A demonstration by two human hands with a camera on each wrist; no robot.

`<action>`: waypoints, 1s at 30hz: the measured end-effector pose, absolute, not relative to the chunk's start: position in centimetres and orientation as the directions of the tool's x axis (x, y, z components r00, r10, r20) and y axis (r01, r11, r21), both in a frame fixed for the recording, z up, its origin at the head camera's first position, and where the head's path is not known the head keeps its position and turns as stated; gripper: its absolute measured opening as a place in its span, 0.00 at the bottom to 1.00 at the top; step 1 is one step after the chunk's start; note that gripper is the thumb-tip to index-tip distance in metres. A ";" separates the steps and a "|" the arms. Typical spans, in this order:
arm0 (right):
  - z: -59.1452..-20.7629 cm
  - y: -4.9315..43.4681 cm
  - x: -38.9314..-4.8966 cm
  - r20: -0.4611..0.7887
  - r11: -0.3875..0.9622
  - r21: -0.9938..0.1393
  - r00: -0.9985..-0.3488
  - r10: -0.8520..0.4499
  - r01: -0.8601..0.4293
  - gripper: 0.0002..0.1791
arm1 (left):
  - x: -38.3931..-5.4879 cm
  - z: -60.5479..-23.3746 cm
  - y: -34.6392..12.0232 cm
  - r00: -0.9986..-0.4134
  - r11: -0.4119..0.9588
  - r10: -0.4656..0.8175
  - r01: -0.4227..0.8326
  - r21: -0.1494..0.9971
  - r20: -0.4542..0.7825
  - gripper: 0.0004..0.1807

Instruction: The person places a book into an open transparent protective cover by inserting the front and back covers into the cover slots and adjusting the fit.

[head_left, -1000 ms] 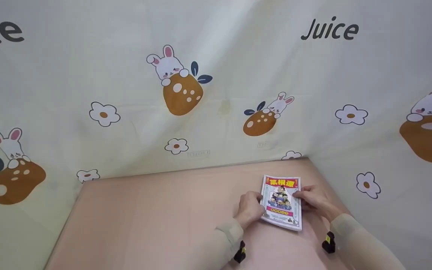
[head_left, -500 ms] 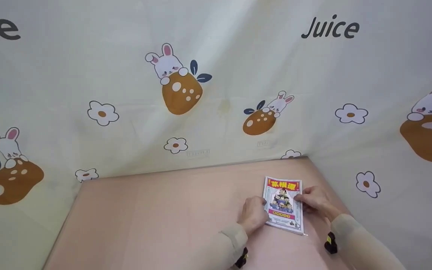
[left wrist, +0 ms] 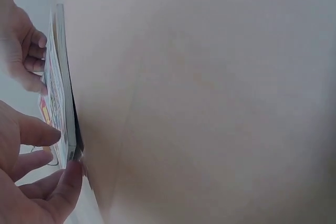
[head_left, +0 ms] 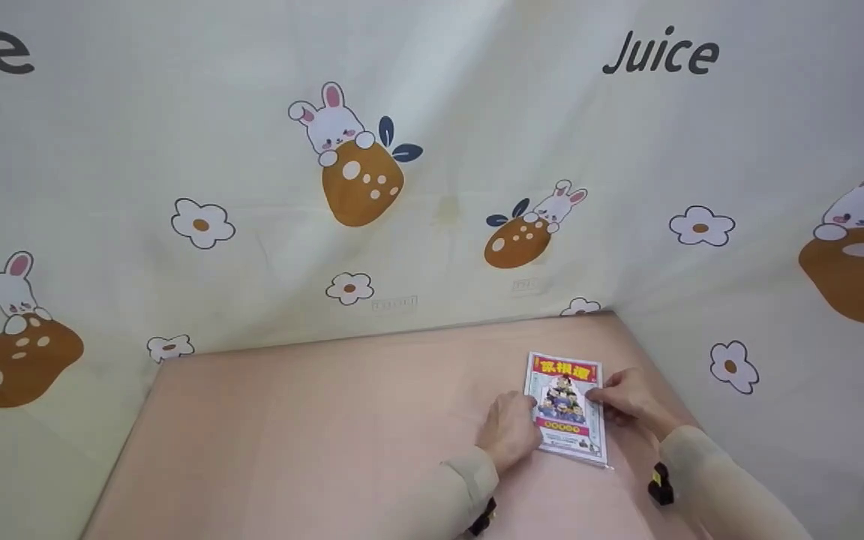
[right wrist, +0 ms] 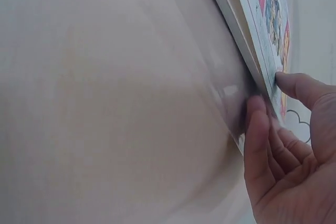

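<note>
A paperback book (head_left: 563,409) with a red title band, yellow lettering and cartoon figures lies face up near the right side of the table. My left hand (head_left: 508,431) grips its left long edge. In the left wrist view, the left thumb (left wrist: 42,132) is on the cover side and the fingers reach under the lower edge. On the opposite edge, my right hand (head_left: 633,401) pinches the book, thumb on the cover. The right wrist view has the right fingers (right wrist: 257,145) curled at the underside, their tips partly hidden. The book's page edges (right wrist: 233,19) face that camera.
The pinkish table (head_left: 312,435) meets a pale curtain (head_left: 252,135) printed with rabbits, flowers and "Juice" at the back and sides. Black wrist devices (head_left: 661,484) sit under both sleeves. A shiny clear film (right wrist: 231,90) shows beside the book's underside.
The book has shifted slightly right and towards me, with a small turn. My left hand has moved a little right along with it, while my right hand stays nearly in place.
</note>
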State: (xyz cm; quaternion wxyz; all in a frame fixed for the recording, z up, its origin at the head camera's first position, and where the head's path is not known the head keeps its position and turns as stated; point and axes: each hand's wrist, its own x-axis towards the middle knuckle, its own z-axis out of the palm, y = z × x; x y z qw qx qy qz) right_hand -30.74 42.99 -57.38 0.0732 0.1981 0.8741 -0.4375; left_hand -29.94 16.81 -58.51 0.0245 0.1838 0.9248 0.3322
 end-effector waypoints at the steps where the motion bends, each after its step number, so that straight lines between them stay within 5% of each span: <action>1: -57.3 43.0 -30.7 -0.299 0.542 -0.732 -0.909 0.291 0.414 0.20 | -29.9 -58.5 16.9 -0.925 0.707 0.370 0.344 0.618 0.091 0.16; 6: -56.7 42.8 -30.6 -0.273 0.573 -0.700 -0.901 0.338 0.427 0.23 | -29.4 -57.9 17.2 -0.907 0.649 0.416 0.344 0.679 0.063 0.10; 20: -54.0 40.9 -30.9 -0.228 0.538 -0.752 -0.916 0.331 0.381 0.10 | -28.7 -57.0 17.9 -0.900 0.587 0.433 0.241 0.773 -0.048 0.25; 30: -52.0 39.3 -31.3 -0.207 0.478 -0.814 -0.933 0.294 0.331 0.08 | -29.0 -56.2 17.8 -0.917 0.496 0.391 0.144 0.856 -0.073 0.25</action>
